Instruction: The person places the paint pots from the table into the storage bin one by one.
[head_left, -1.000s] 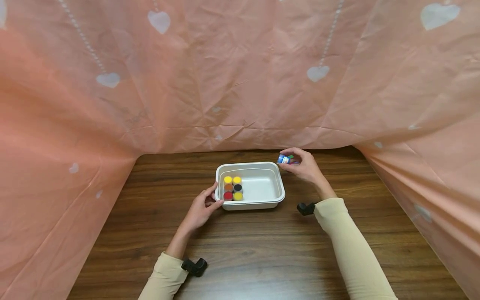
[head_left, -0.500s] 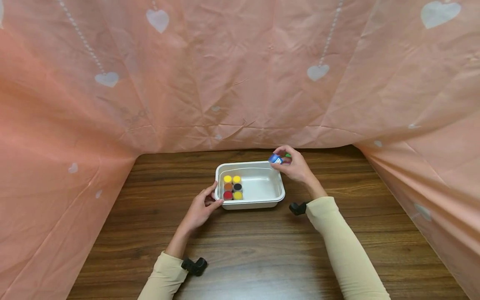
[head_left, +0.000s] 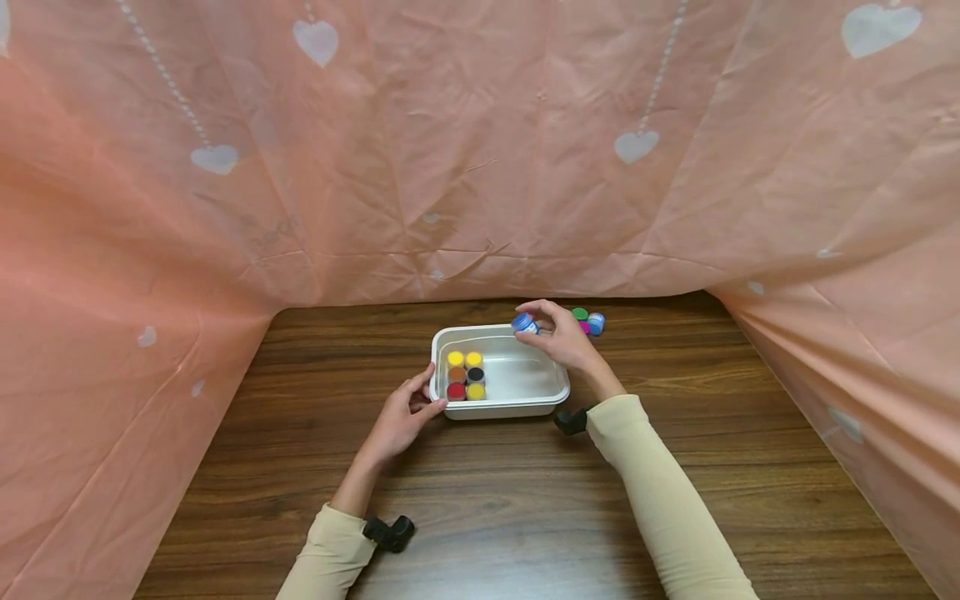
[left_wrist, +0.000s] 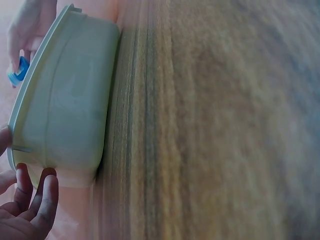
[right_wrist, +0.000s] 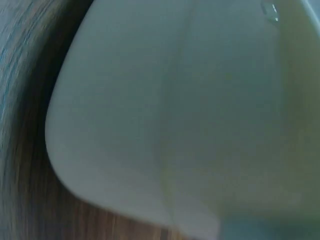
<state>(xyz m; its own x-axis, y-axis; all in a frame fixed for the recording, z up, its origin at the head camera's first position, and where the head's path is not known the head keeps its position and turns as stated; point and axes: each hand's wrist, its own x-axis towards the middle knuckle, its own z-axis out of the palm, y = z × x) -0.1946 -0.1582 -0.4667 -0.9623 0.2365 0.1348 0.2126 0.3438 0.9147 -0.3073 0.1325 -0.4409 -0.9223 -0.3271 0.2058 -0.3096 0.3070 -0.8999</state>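
Note:
My right hand [head_left: 564,335] pinches a small blue paint pot [head_left: 525,323], tilted, over the far rim of a white plastic tub [head_left: 501,411]. In the left wrist view the same blue pot [left_wrist: 18,71] shows just past the tub's rim. At the tub's left end my left hand [head_left: 401,421] grips the corner, thumb at the rim and fingers against the outer wall [left_wrist: 60,125]. Inside, along the left side, stand several little pots in two columns: two with yellow lids at the back, a brown [head_left: 457,376] and a black [head_left: 476,376], then a red [head_left: 456,392] and a darker yellow [head_left: 476,392].
Beyond the tub's far right corner, pots with a green lid [head_left: 580,314], a magenta lid [head_left: 584,328] and a blue one [head_left: 596,323] stand together on the wooden table [head_left: 465,500]. A pink curtain [head_left: 480,208] borders the table at the back and sides.
My right hand has carried the blue pot leftward from beside the tub to over its far rim, uncovering the pots behind. My left hand has stayed on the tub's corner.

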